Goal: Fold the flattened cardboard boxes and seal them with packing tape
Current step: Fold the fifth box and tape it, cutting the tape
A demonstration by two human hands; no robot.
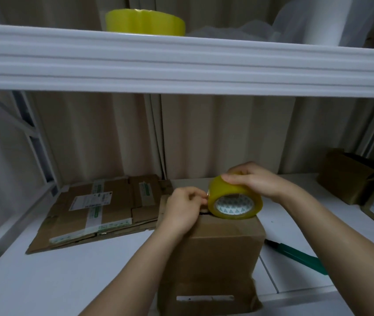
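A folded-up brown cardboard box (222, 247) stands on the white shelf surface (67, 277) in front of me. On its top rests a yellow roll of packing tape (233, 201), standing on edge. My right hand (256, 181) grips the roll from above. My left hand (186, 208) sits at the roll's left side with thumb and fingertips pinching at the tape's loose end; the end itself is too small to see. A stack of flattened cardboard boxes (97, 208) lies to the left.
A green-handled tool (300, 256) lies right of the box. Folded boxes (359, 179) stand at the far right. The upper shelf beam (181, 62) runs overhead, with another yellow tape roll (145, 21) and white wrapping material (318, 21) on it.
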